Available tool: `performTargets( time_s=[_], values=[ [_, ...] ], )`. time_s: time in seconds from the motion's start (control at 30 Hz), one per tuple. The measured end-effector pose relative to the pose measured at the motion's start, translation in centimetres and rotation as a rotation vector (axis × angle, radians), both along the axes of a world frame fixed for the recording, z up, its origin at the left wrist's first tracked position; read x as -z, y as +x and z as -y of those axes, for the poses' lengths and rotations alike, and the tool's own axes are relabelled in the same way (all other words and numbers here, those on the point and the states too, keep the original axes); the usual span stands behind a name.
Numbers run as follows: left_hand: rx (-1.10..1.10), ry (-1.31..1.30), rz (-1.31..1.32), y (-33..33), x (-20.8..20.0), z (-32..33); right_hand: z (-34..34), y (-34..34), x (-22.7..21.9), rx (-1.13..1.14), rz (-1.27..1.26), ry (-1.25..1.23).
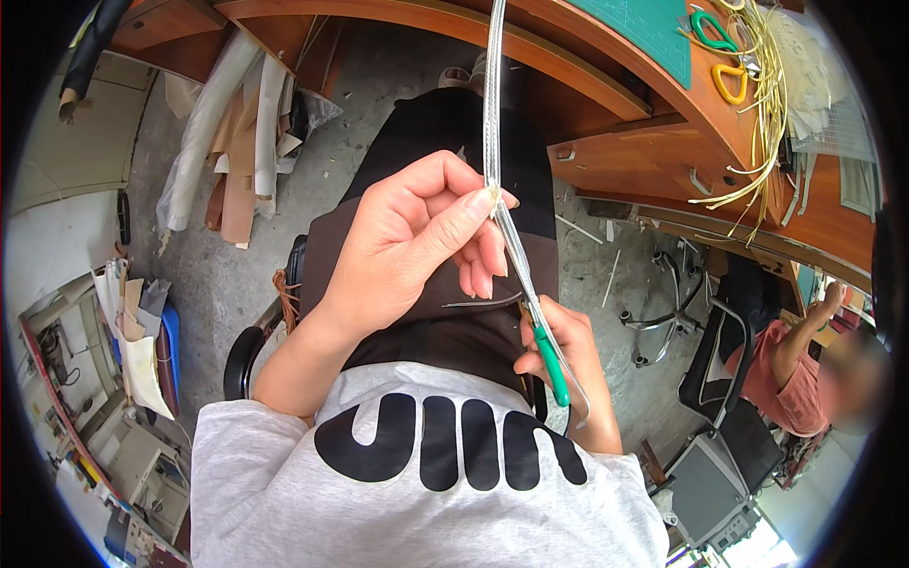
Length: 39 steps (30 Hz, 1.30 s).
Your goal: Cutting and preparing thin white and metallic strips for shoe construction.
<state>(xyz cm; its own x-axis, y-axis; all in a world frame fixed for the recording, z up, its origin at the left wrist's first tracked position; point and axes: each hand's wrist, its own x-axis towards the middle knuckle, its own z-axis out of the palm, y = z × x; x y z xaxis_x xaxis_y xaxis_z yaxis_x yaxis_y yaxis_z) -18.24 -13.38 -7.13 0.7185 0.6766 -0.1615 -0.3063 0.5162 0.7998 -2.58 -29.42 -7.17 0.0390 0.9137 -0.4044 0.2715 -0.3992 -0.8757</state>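
Note:
My left hand pinches a narrow silvery strap between thumb and fingertips, its other fingers loosely curled. The strap comes down from the desk edge, passes through that pinch and slants on to my right hand. There my right fingers are closed around a green-handled tool; its working end is hidden, so its kind is unclear. The strap's tail runs beside the green handle and curls at its end. A thin grey strand sticks out leftward from near my right fingers, above my dark lap.
The wooden desk ahead carries a green cutting mat, scissors and a bundle of yellowish cords. Material rolls lean at left. At right are a wheeled chair and another person.

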Motion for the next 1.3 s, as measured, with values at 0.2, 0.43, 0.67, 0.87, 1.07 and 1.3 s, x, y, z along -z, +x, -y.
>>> performTargets(
  time_s=[0.2,0.43,0.67,0.87,1.07,1.3],
  values=[
    [-0.013,-0.013,-0.011,0.1,0.1,0.2,-0.1,-0.2,-0.1,0.031,0.023,-0.027],
    [0.036,-0.105,0.064,0.5,0.5,0.5,0.4,-0.2,0.6,0.067,-0.064,-0.004],
    [0.107,-0.160,0.178,1.0,1.6,-1.0,1.2,-0.4,0.7,0.086,-0.058,-0.038],
    [-0.023,-0.113,0.118,1.4,1.1,-0.2,1.2,-0.5,1.2,0.106,-0.127,-0.058],
    [-0.102,-0.072,0.014,1.5,0.6,1.2,0.6,-1.1,1.2,0.143,-0.102,-0.033],
    [0.146,-0.141,0.216,1.0,1.7,-1.3,1.4,0.0,1.2,0.026,-0.284,-0.032]
  ],
)
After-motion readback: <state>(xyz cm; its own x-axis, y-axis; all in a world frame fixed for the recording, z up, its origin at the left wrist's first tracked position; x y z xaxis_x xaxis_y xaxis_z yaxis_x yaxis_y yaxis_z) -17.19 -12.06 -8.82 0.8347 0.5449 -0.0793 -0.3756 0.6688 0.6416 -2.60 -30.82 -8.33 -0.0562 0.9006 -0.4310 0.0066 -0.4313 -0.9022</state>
